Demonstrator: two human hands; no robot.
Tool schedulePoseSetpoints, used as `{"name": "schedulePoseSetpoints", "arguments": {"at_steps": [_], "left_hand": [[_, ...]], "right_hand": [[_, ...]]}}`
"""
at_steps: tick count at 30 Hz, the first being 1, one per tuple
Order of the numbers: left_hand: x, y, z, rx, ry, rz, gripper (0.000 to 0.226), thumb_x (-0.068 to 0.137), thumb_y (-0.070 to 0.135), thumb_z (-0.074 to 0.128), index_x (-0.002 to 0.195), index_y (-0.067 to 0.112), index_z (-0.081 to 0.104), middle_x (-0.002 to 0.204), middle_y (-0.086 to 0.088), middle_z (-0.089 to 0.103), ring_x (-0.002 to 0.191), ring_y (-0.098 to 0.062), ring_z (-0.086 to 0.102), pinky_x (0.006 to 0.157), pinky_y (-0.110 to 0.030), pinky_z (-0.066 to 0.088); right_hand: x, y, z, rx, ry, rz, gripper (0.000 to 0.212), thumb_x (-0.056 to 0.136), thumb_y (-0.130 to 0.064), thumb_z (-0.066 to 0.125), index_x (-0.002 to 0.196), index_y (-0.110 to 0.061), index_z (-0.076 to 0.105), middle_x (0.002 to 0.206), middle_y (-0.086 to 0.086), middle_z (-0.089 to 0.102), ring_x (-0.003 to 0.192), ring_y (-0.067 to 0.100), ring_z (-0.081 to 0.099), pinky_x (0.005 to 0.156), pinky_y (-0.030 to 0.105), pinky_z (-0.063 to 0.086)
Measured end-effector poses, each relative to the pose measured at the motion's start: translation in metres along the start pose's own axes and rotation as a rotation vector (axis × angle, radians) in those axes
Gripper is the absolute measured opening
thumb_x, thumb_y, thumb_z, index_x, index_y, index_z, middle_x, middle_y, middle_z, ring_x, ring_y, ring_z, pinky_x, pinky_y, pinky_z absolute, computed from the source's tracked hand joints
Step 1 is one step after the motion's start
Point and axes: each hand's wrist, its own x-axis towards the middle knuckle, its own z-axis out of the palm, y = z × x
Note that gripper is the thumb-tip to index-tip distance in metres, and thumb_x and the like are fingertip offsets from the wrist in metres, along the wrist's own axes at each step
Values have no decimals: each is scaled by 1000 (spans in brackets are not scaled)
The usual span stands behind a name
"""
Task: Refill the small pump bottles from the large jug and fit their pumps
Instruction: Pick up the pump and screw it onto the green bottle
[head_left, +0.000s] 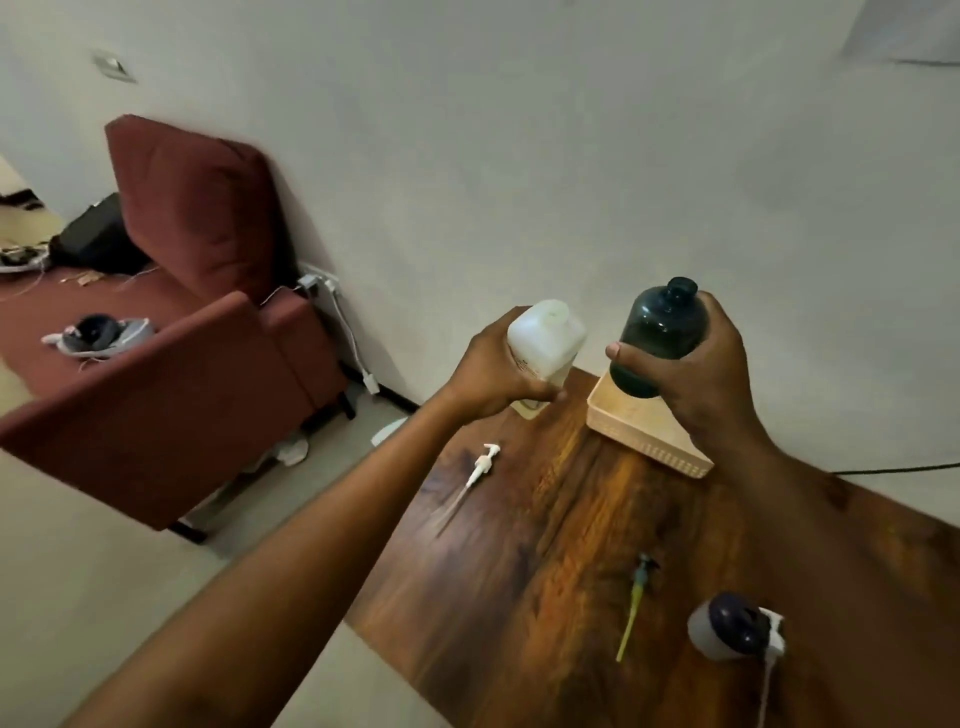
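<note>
Both hands are raised over the far end of the wooden table (545, 519), each holding one small bottle. L hand (493, 374) is wrapped round the lower body of the white bottle (543, 345), fingers and thumb curled tight on it; bottle upright w/ slight tilt, neck open, no pump fitted. R hand (711, 379) is closed round the dark bottle (662, 332), thumb across its front, neck likewise open and pointing up. The bottles are near each other but not touching. Judgement: necks are kept up so any contents stay in, and gripping low on the body leaves the mouths free for filling. The dark bottle hangs just above the pale slotted basket (649, 436) at the table's back edge; cannot tell whether it is being lifted from it or returned. The pumps lie flat on the table, well apart: white pump (480, 465) toward the left edge, dark-headed pump w/ yellowish tube (636, 603) nearer the wearer. Judgement: laid out so each can be matched to its own bottle after filling. A dark-capped container (727, 626) stands at the near right corner w/ a white tag; prob. the large jug, not confirmed. Fill level in either bottle can't be read. Red armchair (171, 332) sits off to the left.
</note>
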Motion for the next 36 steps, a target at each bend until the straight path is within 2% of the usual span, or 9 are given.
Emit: {"name": "schedulePoseSetpoints", "arguments": {"at_steps": [5, 7, 11, 13, 17, 20, 24, 30, 36], "left_hand": [[-28, -70, 17, -30, -15, -170, 94, 52, 33, 101, 129, 54, 52, 120, 22, 64, 116, -2, 61, 81, -19, 59], [-39, -97, 25, -85, -20, -238, 98, 56, 22, 102, 139, 39, 53, 122, 18, 63, 118, 3, 60, 76, -13, 56], [-57, -139, 43, -127, -10, -294, 93, 64, 13, 99, 145, 21, 51, 113, 29, 54, 104, 39, 43, 71, 12, 35], [-65, -158, 56, -158, 4, -314, 90, 69, 9, 96, 145, 19, 49, 118, 30, 52, 106, 39, 43, 74, 13, 35], [-72, -192, 77, -217, 43, -394, 90, 72, 11, 95, 145, 28, 46, 128, 29, 55, 116, 29, 49, 85, -2, 45], [-73, -212, 89, -220, 53, -441, 87, 71, 15, 97, 141, 36, 49, 129, 24, 63, 129, 5, 57, 91, -15, 54], [-77, -231, 102, -233, 64, -467, 95, 72, 18, 97, 151, 22, 46, 140, -4, 64, 130, -29, 63, 103, -59, 56], [-91, -241, 117, -241, 99, -516, 92, 74, 18, 96, 152, 24, 47, 144, 2, 63, 134, -13, 59, 115, -49, 50], [-101, -244, 128, -361, 123, -544, 104, 68, 37, 93, 155, 16, 41, 142, -16, 62, 132, -41, 59, 110, -66, 46]], "right_hand": [[-12, 33, 39, -38, -79, 61, 73, 60, -48, 91, 120, -37, 51, 111, -27, 56, 101, -14, 53, 73, 3, 43], [-17, 48, 52, -36, -93, 82, 73, 59, -49, 92, 118, -39, 50, 110, -28, 56, 100, -22, 49, 72, -2, 40], [-25, 74, 75, -36, -115, 127, 77, 56, -50, 92, 119, -37, 52, 111, -26, 58, 103, -19, 50, 74, -2, 40], [-27, 84, 83, -31, -127, 145, 75, 55, -50, 93, 117, -39, 52, 110, -27, 58, 103, -16, 51, 74, -2, 41], [-26, 101, 98, -22, -121, 163, 72, 57, -44, 94, 116, -41, 53, 112, -22, 59, 105, -13, 52, 75, -1, 42], [-27, 111, 105, -10, -114, 178, 76, 59, -41, 94, 122, -33, 52, 116, -18, 59, 109, -7, 53, 77, 3, 45], [-27, 120, 113, -22, -115, 175, 74, 61, -41, 93, 122, -32, 52, 114, -22, 56, 108, -13, 50, 77, 4, 46], [-30, 132, 120, -28, -111, 195, 76, 61, -40, 93, 124, -26, 53, 120, -7, 60, 111, 7, 56, 84, 17, 53], [-33, 139, 122, -21, -77, 212, 77, 61, -41, 93, 125, -26, 52, 120, -10, 59, 111, 1, 54, 82, 9, 49]]}}
